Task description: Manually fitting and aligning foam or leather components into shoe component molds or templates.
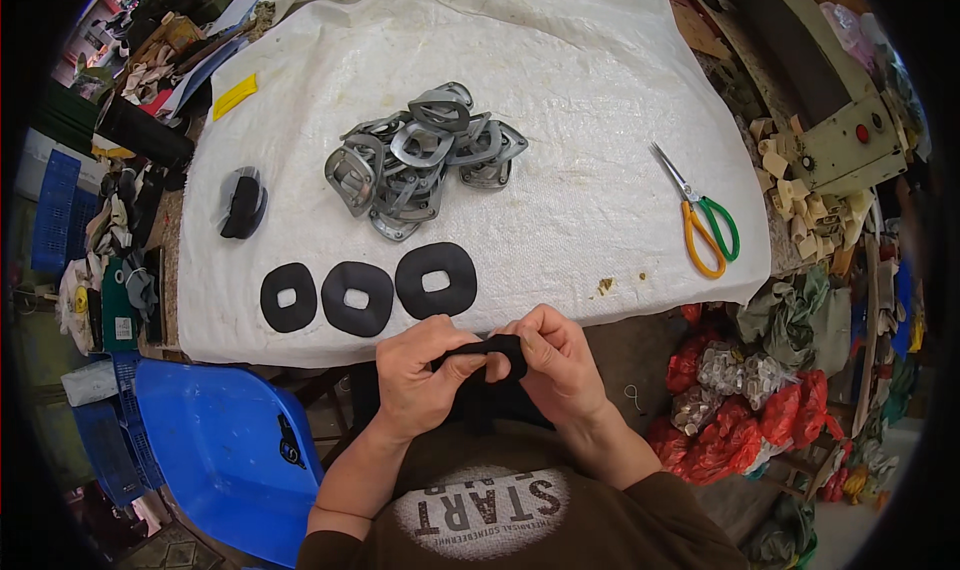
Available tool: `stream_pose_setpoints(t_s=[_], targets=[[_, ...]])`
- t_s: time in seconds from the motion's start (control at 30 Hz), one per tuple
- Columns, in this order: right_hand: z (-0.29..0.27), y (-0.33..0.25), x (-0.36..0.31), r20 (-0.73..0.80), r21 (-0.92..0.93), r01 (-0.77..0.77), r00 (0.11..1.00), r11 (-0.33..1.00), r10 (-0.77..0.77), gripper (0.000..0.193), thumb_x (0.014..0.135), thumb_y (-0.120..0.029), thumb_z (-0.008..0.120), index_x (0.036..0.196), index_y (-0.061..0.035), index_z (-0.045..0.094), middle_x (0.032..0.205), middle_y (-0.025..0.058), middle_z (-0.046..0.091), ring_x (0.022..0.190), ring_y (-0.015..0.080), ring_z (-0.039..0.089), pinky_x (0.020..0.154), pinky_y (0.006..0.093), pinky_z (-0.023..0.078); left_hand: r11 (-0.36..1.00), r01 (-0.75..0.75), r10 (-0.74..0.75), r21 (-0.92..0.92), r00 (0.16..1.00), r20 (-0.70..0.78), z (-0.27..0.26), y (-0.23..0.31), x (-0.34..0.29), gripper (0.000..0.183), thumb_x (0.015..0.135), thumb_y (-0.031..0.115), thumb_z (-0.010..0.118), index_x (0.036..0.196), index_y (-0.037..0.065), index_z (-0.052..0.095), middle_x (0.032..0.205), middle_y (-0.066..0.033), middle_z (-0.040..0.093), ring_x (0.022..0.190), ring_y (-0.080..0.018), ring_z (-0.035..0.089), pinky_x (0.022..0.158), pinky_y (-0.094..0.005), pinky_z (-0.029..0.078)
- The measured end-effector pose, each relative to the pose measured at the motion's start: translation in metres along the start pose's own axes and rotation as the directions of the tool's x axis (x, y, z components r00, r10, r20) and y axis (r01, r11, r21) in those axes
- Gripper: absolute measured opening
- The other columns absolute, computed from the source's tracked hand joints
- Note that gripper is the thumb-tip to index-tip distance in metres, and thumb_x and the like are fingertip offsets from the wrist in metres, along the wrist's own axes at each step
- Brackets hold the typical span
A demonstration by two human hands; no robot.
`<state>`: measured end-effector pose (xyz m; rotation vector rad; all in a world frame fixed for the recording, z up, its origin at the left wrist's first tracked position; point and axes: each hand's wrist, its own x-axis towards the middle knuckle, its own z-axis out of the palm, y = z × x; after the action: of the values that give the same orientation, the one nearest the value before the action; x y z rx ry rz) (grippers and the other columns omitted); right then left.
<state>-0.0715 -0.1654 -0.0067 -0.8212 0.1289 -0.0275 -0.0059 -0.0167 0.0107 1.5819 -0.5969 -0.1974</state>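
Observation:
At the table's near edge, my left hand (415,382) and my right hand (562,365) are both closed on a black fabric pad (508,347). Thumbs and fingertips pinch it from either side, and it is bent between them. Just beyond lie three flat black pads in a row: a left one (289,320), a middle one (375,305) and a right one (460,288), each rounded with a hole at its centre. Farther off, grey frame-shaped rings (412,175) are heaped in a pile. A clear-and-black bundle (242,204) sits left of the pile.
Scissors (700,220) with orange and green handles lie on the white sheet (590,150) at right. A yellow strip (235,97) is at far left. A blue tub (215,450) stands below left, red bags (720,435) below right. A control box (850,145) is at the right edge.

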Motion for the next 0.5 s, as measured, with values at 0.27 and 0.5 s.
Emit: stream_pose_setpoints(t_s=[0.27,0.5], targets=[[-0.0009,0.0001,0.0032,0.204,0.4,-0.226,0.967,0.888,0.154,0.02,0.086,-0.017,0.059,0.086,-0.0016,0.047,0.074,0.0141,0.058,0.069,0.0234,0.057,0.065,0.0339,0.046,0.992,-0.088,0.093,-0.095,0.995,0.047,0.0006,-0.0009,0.0056,0.013,0.077,0.012,0.069,0.08,0.0,0.065,0.063,-0.0057,0.061,0.054,-0.0137,0.049,0.051,-0.0255,0.037],[-0.0056,0.0026,0.0042,0.261,0.382,-0.252,0.952,0.889,0.158,0.02,0.088,-0.018,0.057,0.097,-0.0017,0.051,0.08,0.0109,0.06,0.073,0.0196,0.061,0.07,0.0311,0.048,0.996,-0.062,0.068,-0.064,0.994,0.09,-0.0029,-0.0031,0.0057,0.012,0.077,0.013,0.069,0.08,0.002,0.065,0.061,-0.0032,0.058,0.054,-0.0122,0.048,0.05,-0.0246,0.035]])
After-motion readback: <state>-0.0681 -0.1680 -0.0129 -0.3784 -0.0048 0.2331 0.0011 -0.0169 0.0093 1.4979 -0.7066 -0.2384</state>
